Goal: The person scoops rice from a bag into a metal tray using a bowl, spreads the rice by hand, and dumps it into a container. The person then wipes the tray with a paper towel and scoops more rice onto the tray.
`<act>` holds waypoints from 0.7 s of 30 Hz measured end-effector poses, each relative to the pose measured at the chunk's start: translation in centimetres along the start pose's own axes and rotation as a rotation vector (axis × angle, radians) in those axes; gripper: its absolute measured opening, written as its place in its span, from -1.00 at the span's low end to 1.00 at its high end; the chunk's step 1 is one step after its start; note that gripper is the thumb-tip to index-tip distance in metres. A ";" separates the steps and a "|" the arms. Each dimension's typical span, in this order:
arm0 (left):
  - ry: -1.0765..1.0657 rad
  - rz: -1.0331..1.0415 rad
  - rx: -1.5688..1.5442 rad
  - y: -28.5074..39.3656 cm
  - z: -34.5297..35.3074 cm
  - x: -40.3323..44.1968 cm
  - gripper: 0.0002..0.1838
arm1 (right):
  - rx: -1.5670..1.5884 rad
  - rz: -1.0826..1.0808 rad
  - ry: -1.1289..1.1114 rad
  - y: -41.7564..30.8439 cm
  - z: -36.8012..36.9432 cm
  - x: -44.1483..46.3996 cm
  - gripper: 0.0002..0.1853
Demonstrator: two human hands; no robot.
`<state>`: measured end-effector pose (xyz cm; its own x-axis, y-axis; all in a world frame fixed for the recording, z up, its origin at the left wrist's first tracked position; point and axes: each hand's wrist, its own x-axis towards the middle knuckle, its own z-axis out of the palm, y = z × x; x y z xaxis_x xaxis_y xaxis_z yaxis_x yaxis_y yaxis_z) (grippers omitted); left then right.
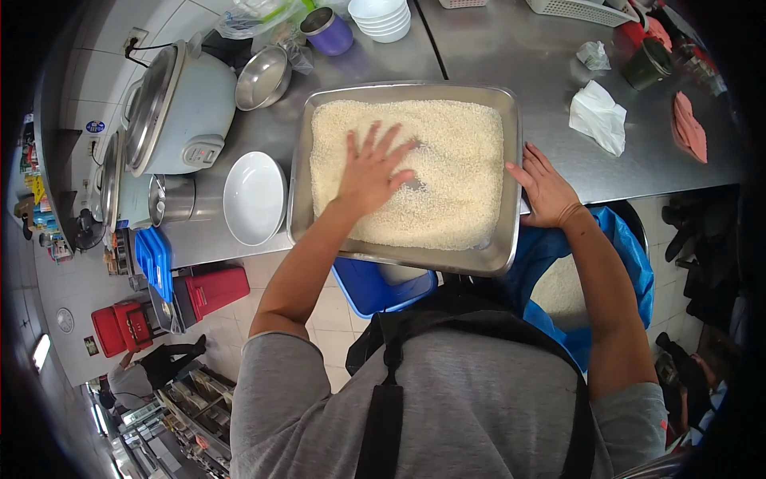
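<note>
A rectangular metal tray (515, 172) on the steel counter holds a broad layer of pale, uncooked rice (455, 191). My left hand (372, 169) lies with spread fingers on the rice, left of the tray's middle. Small patches of bare tray bottom show near its fingertips and thumb. Against the tray's right rim rests my right hand (546, 188), its fingers stretched out and its thumb at the edge. It is not wrapped round anything.
Left of the tray are a white bowl (255, 198), a metal bowl (263, 78) and a large rice cooker (187, 112). A purple cup (328, 32) and stacked white bowls (381, 17) stand behind. Below are a blue bin (371, 291) and a blue-lined container (630, 255) of rice.
</note>
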<state>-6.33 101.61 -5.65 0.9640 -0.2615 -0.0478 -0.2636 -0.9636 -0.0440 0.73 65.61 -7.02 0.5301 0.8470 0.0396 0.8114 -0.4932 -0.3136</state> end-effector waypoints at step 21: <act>0.000 -0.315 -0.647 4.7 -2.5 -6.4 -0.36 | -0.023 0.018 -0.025 -0.4 -0.6 0.1 0.16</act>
<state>-13.62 98.65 -3.09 0.9909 0.0341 -0.1299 0.1000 -0.8328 0.5445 0.62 65.73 -6.33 0.5383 0.8427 0.0102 0.8075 -0.5122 -0.2926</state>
